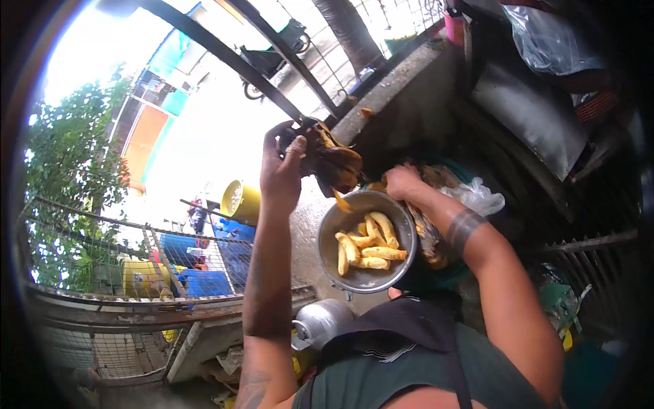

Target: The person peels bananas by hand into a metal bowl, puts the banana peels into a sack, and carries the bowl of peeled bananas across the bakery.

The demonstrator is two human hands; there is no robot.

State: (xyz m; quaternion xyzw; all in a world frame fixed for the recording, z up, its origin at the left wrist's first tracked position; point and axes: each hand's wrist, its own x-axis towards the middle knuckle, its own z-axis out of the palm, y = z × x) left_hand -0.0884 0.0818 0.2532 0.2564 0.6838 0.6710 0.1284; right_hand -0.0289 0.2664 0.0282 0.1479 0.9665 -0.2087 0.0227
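My left hand (285,155) is wrapped round a bunch of dark, overripe bananas (334,158), held up beyond the pot. A strip of yellow peel (342,202) hangs from the bunch. Below it stands a round metal pot (325,235) with several peeled bananas (366,240) inside. At the pot's far right rim is my right hand (403,181), its fingers curled closed; whatever they hold is hidden. Dark banana peels (428,235) lie in a heap under my right forearm, to the right of the pot.
A clear plastic bag (480,196) rests by the peels. A grey metal tank (323,319) stands left of my body. Metal bars (225,65) and a low concrete ledge (388,85) lie ahead. Wire mesh (136,262), a yellow bucket (242,201) and blue containers (204,283) are at left.
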